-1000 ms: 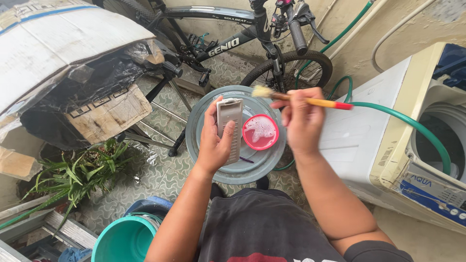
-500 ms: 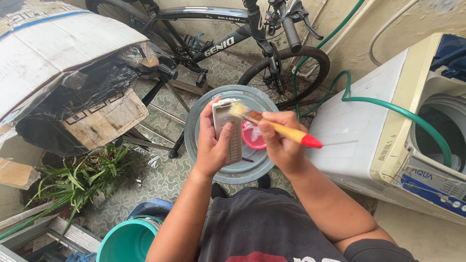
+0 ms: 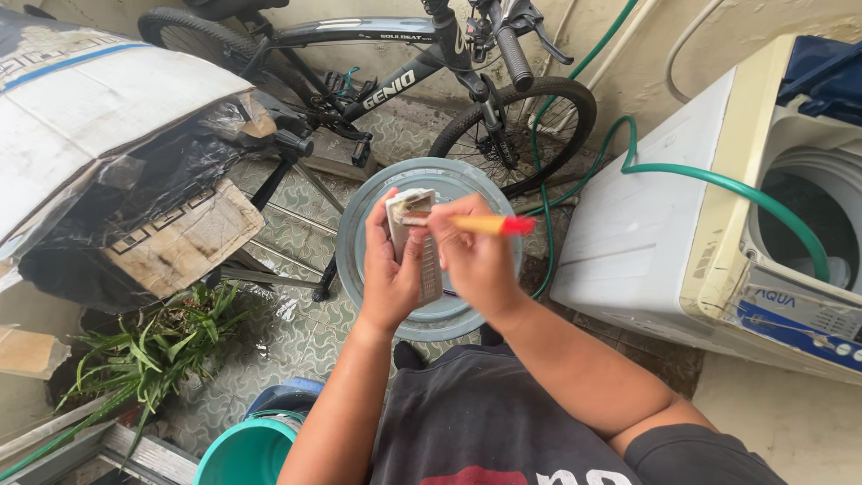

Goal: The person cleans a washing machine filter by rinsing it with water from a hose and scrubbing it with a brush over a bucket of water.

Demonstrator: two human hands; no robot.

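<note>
Gripping grey slatted part (image 3: 416, 242) w/ left hand (image 3: 392, 274) fingers closed, right hand (image 3: 476, 260) pinching brush (image 3: 476, 223) on it

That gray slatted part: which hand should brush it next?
Probably the right hand: it grips the yellow brush, bristles on the gray slatted part. The left hand holds that part upright.

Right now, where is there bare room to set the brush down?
The grey round lid has a bare rim left of the left hand. The washing machine's white sloped side, below the green hose, is free. The floor by the bicycle and plant is crowded.
</note>
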